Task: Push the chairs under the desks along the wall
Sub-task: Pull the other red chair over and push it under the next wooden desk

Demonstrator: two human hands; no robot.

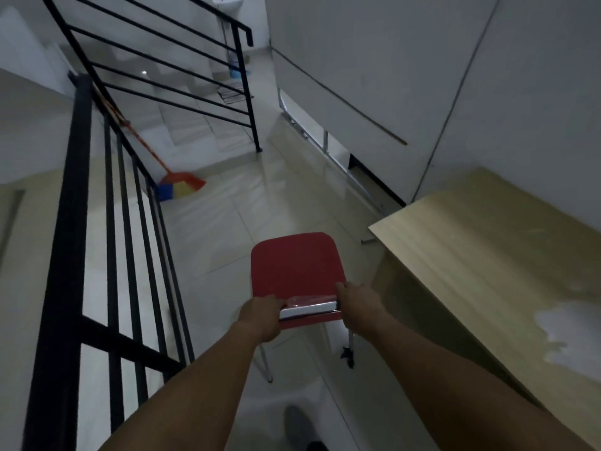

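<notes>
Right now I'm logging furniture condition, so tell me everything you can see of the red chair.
The red chair has a red seat and backrest, seemingly plastic, on thin shiny metal legs, one with a dark foot cap. It stands in the aisle on the tiled floor, left of the wooden desk, not under it. The left hand and right hand grip its backrest top.

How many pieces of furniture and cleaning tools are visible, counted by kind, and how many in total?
Red chair, held at its backrest by the left hand and the right hand: 1
Wooden desk: 1
Broom: 1
Total: 3
</notes>
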